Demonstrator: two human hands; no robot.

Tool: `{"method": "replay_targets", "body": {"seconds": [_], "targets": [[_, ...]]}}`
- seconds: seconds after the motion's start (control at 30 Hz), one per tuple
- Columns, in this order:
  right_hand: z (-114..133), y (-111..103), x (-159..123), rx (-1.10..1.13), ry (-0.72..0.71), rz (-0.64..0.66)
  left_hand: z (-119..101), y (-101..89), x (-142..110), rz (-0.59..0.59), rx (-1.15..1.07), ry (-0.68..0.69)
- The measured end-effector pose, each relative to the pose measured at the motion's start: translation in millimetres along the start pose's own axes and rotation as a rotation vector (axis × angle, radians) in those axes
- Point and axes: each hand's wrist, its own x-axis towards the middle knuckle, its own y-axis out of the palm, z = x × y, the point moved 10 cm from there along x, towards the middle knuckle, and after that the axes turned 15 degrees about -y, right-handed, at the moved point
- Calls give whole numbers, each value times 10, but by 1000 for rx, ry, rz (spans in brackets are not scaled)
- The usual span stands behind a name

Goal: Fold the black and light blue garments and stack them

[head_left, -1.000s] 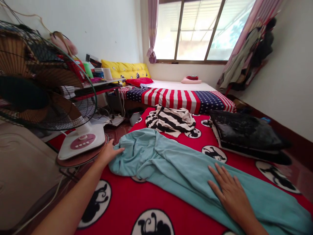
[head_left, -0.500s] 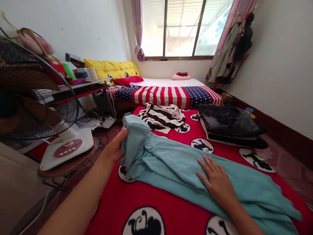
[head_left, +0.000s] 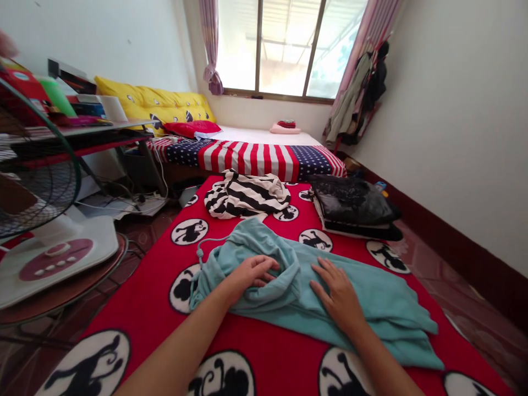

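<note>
A light teal hooded garment (head_left: 371, 297), folded into a long strip, lies across a red blanket (head_left: 152, 308) printed with black-and-white round figures. Its hood end is folded over at the left, and a knotted drawstring (head_left: 200, 253) hangs out there. My left hand (head_left: 253, 275) rests on the hood folds, fingers loosely bent and not closed around the cloth. Flat on the middle of the garment, fingers spread, is my right hand (head_left: 336, 291). Just beyond the hood sits a crumpled black-and-white striped garment (head_left: 249, 195).
Dark folded clothes (head_left: 355, 206) are stacked at the blanket's right edge. A fan (head_left: 58, 247) stands on a round stool at left, beside a cluttered desk (head_left: 91, 132). Another bed (head_left: 256, 157) lies under the window; clothes (head_left: 358, 93) hang at the right wall.
My left hand has moved right and let go of the garment's end, which now lies folded inward with the drawstring showing. My right hand still presses flat. The view has shifted.
</note>
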Motion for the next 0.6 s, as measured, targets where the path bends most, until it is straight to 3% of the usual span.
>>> {"method": "replay_targets", "body": {"seconds": [0.17, 0.27, 0.33, 0.47, 0.6], "targets": [[410, -23, 149, 316, -29, -76, -239, 324, -167, -66, 565, 214], [655, 61, 234, 411, -31, -102, -209, 285, -136, -202, 721, 207], [691, 83, 247, 445, 4, -162, -105, 185, -62, -236, 674, 127], [655, 73, 215, 557, 44, -254, 167, 21, 70, -223, 377, -80], [663, 19, 188, 625, 20, -296, 169, 100, 74, -194, 232, -52]]}}
